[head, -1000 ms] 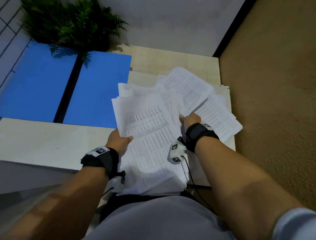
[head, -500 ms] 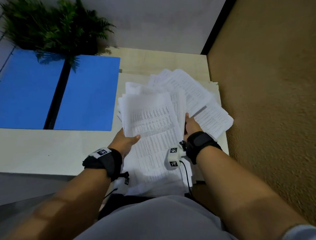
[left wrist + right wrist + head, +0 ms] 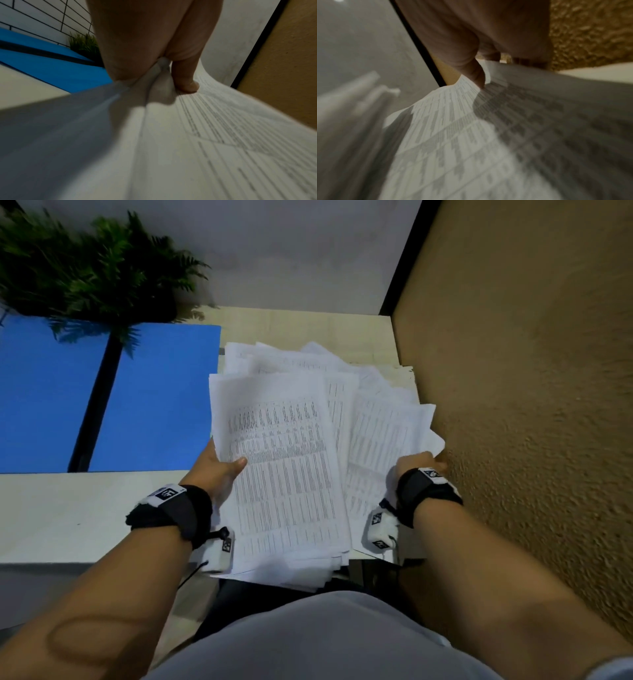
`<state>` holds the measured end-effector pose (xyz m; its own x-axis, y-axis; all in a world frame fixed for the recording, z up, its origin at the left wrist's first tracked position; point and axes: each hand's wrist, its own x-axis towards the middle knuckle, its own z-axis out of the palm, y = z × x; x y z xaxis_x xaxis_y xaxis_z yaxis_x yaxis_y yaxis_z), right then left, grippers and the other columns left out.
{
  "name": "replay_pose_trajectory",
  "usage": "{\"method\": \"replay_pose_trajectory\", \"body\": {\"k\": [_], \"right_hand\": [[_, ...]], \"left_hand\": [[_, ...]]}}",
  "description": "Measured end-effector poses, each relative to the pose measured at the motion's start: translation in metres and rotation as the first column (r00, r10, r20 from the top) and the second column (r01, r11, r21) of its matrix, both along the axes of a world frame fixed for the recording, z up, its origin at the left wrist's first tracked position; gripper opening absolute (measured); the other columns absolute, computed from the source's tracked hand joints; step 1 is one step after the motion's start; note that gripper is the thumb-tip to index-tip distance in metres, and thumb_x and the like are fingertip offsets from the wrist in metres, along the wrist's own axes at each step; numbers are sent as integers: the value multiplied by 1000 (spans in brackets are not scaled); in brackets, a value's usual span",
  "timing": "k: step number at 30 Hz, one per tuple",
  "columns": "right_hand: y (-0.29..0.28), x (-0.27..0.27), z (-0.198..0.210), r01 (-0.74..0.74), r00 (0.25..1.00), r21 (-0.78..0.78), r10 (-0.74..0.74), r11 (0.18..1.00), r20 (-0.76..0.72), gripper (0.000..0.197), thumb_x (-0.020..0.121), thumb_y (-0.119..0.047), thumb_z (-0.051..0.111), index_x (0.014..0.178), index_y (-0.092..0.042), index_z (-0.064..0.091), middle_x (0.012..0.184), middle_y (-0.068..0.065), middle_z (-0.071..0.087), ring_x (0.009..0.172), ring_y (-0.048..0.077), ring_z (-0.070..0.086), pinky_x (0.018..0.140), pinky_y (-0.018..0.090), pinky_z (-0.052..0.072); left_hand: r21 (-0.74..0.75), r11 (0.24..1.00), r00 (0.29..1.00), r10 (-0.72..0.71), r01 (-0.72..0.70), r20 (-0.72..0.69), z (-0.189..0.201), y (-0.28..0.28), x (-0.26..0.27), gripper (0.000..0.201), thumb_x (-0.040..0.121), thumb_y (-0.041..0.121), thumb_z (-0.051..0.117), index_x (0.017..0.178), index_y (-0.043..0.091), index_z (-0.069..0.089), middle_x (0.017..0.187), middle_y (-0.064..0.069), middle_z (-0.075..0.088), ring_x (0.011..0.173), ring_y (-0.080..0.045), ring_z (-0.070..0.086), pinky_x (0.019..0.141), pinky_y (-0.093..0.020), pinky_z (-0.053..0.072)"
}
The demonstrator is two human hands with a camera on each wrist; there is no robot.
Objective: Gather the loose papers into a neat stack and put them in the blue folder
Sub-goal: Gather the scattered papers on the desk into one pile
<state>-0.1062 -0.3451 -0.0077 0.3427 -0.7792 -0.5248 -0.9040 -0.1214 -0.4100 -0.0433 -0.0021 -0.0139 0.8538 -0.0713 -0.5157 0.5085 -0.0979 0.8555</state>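
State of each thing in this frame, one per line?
papers: fanned, uneven, not yet squared
blue folder: open flat on the desk, no papers in it
left hand: grips the papers' left edge
right hand: holds their right side

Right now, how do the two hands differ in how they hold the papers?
The left hand grips the left edge of the top bundle of papers, thumb on the printed face; the right hand holds the fanned sheets at the pile's right edge, beside the brown wall. The left hand sits nearer the blue folder than the right hand does. Both pinch paper with the thumb on top.
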Motion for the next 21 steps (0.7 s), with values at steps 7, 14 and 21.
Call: {"method": "replay_pose_trajectory", "body": {"k": [7,14,21], "right_hand": [[23,-1,6,175,800,-87,-90,981,593,35,80,3,55,110,-14,54,95,1,51,88,23,58,74,35,51],[11,-7,-8,135,868,294,-256,946,426,18,76,-5,71,89,-16,66,101,10,70,96,35,66,92,48,52],[-5,6,111,162,671,-289,109,944,734,27,87,-11,55,112,-6,66,98,8,69,91,15,61,83,29,48]], "left_hand": [[161,987,991,-8,30,-132,-27,-18,-1,46,94,1,61,138,7,50,130,-11,61,119,-31,57,109,-45,40],[209,978,988,8,25,-155,-35,-20,-6,47,93,4,63,139,8,51,132,-9,62,122,-31,57,98,-34,39],[239,968,987,-40,77,-156,-29,-17,-5,50,93,8,64,140,13,49,133,-5,60,118,-28,58,102,-42,44]]}}
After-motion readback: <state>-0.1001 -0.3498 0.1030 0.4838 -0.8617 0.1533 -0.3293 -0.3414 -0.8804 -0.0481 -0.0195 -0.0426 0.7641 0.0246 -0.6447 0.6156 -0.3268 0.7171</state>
